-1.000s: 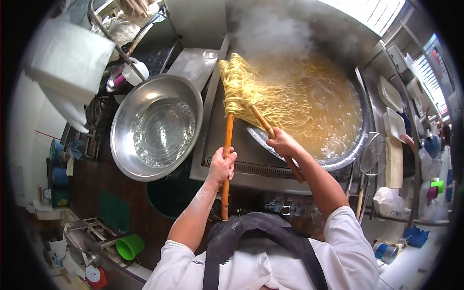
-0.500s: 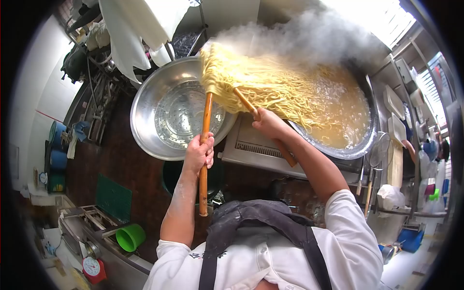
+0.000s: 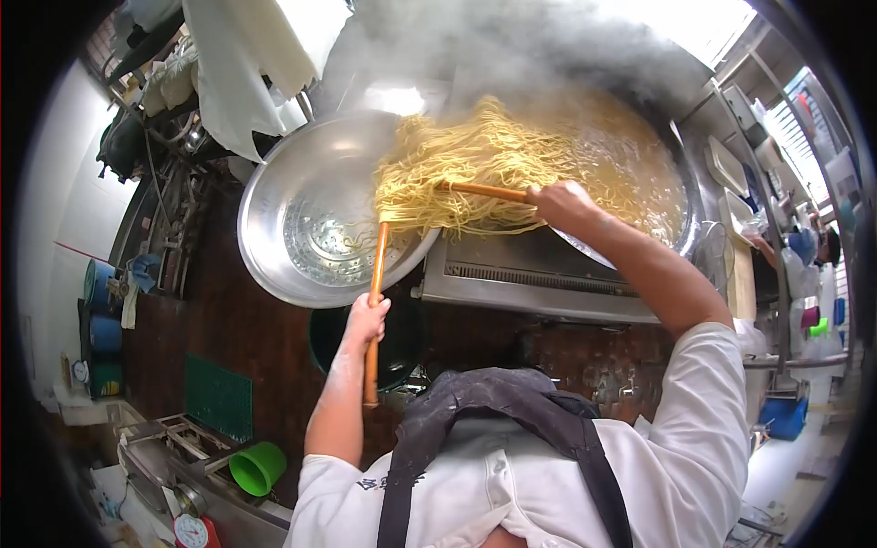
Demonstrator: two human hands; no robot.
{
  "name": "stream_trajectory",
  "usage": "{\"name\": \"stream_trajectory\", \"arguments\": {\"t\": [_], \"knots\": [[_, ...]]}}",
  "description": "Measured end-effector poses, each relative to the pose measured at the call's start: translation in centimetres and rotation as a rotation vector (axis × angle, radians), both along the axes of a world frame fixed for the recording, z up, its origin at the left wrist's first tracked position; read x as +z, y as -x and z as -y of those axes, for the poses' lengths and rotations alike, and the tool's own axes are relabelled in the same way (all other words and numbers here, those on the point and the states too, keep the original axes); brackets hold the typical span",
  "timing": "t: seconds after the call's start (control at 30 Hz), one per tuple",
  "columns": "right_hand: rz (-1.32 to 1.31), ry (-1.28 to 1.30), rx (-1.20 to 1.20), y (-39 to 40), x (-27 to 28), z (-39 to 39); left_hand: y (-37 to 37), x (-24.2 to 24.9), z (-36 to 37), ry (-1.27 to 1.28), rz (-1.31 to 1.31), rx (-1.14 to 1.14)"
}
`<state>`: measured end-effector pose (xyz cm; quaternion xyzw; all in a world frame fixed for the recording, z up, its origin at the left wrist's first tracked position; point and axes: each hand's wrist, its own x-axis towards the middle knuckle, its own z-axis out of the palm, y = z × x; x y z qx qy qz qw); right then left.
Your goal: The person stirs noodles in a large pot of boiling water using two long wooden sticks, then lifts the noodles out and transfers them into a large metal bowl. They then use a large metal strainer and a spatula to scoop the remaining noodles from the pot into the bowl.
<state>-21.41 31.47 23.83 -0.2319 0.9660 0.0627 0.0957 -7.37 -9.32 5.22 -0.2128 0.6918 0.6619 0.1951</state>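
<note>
A mass of yellow noodles (image 3: pixel 475 164) stretches from the right part of the steel basin (image 3: pixel 292 183) across to the steaming pot (image 3: pixel 671 215). My left hand (image 3: pixel 367 320) is wrapped round a wooden stick (image 3: pixel 376 265), whose upper end reaches the noodles at the basin's right side. In my right hand (image 3: pixel 568 208) is a second wooden stick (image 3: pixel 489 190); it lies nearly level, with its far end in the noodles. Some noodles hang over the basin's edge. Steam hides the back of the pot.
A metal counter (image 3: pixel 539 290) stands below the noodles. Lower left are a green bucket (image 3: pixel 258 468), a green mat (image 3: pixel 219 397) and a red scale (image 3: pixel 195 531). White cloths (image 3: pixel 233 82) hang upper left. Another person's arm (image 3: pixel 766 248) shows at the far right.
The noodles have moved left and lower, partly out of the pot and over the basin. My right hand has shifted right, and its stick has turned nearly level. My left hand is slightly lower.
</note>
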Motion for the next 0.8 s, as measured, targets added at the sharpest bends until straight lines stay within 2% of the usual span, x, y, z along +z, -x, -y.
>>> {"name": "stream_trajectory", "arguments": {"t": [0.07, 0.1, 0.13, 0.17, 0.2, 0.23, 0.27, 0.33, 0.37, 0.43, 0.53, 0.6, 0.67, 0.73, 0.8], "knots": [[-0.037, -0.088, -0.008, -1.0, 3.5, -1.2, -1.1, 0.8, 3.7, 0.216, 0.095, -0.188], [0.024, -0.069, -0.014, -1.1, 4.7, -2.8, -1.9, -2.1, 6.6, 0.504, -0.032, -0.311], [0.082, -0.082, -0.107, -1.6, 6.2, -3.7, -2.8, 0.1, 8.1, 0.476, -0.029, -0.36], [0.087, -0.097, -0.139, -2.5, 7.6, -5.2, -3.5, -0.8, 11.0, 0.375, 0.01, -0.372], [0.093, -0.113, -0.169, -3.6, 9.0, -6.9, -3.7, 5.1, 11.4, 0.295, 0.197, -0.386], [0.187, -0.109, -0.265, -4.4, 10.6, -8.5, -4.5, 7.4, 12.7, 0.212, 0.236, -0.317], [0.28, -0.104, -0.361, -5.2, 12.0, -10.2, -4.7, 10.4, 14.4, 0.307, 0.265, -0.386], [0.347, -0.06, -0.34, -6.7, 13.9, -15.5, -4.9, 19.1, 14.6, 0.526, 0.416, -0.497], [0.334, -0.037, -0.416, -7.8, 15.0, -17.7, -5.7, 20.8, 15.8, 0.676, 0.316, -0.545], [0.27, 0.027, -0.541, -9.6, 15.5, -23.1, -7.4, 23.7, 15.3, 0.804, 0.171, -0.485], [0.184, 0.104, -0.697, -10.2, 14.5, -31.6, -6.1, 26.1, 6.3, 0.633, 0.013, -0.255], [0.209, 0.072, -0.846, -8.9, 14.2, -35.7, -3.1, 27.0, -4.2, 0.385, 0.213, -0.231], [0.139, 0.076, -0.824, -7.5, 13.2, -39.7, -1.7, 24.5, -11.3, 0.07, 0.28, -0.351], [0.109, -0.014, -0.784, -5.2, 12.1, -43.5, -0.2, 23.4, -17.8, -0.038, 0.435, -0.43], [0.157, -0.062, -0.747, -2.4, 10.4, -45.8, 2.0, 22.1, -23.0, -0.076, 0.464, -0.498]]}}
